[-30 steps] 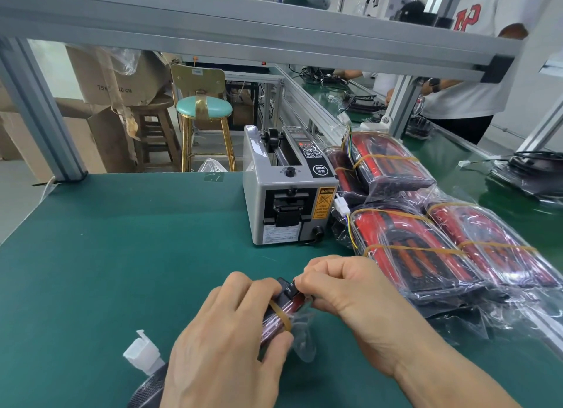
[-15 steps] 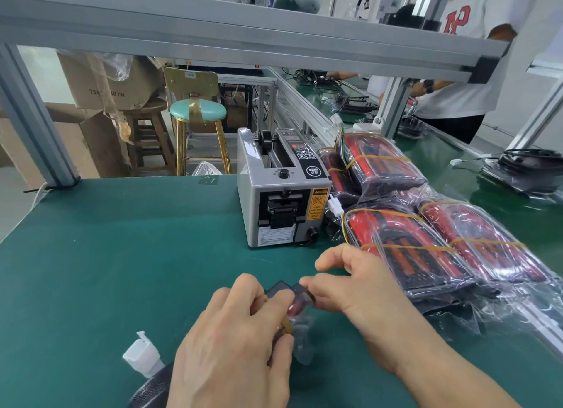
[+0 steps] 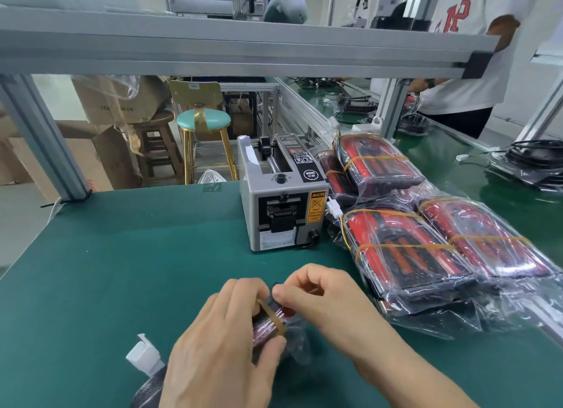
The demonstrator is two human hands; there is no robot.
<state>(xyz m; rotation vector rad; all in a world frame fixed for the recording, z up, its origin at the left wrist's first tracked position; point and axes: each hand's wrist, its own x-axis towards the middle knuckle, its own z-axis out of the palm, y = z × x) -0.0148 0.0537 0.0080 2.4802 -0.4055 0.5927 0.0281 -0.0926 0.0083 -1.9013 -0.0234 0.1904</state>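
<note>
A bagged part (image 3: 268, 328) is held just above the near table (image 3: 122, 270) by the left hand (image 3: 222, 346), whose fingers are curled round it. A rubber band (image 3: 272, 314) is stretched across it. Its far end is pinched by the right hand (image 3: 329, 304). A white connector (image 3: 143, 354) is seen beside the left hand. Farther back a tape dispenser (image 3: 280, 212) is set, with banded red bundles (image 3: 405, 255) just to its right.

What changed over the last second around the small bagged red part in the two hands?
The right hand curled its raised forefinger back down onto the end of the small red part in its clear plastic bag; the tan rubber band shows across it again. The left hand kept gripping it; the grey tape dispenser stayed put.
</note>
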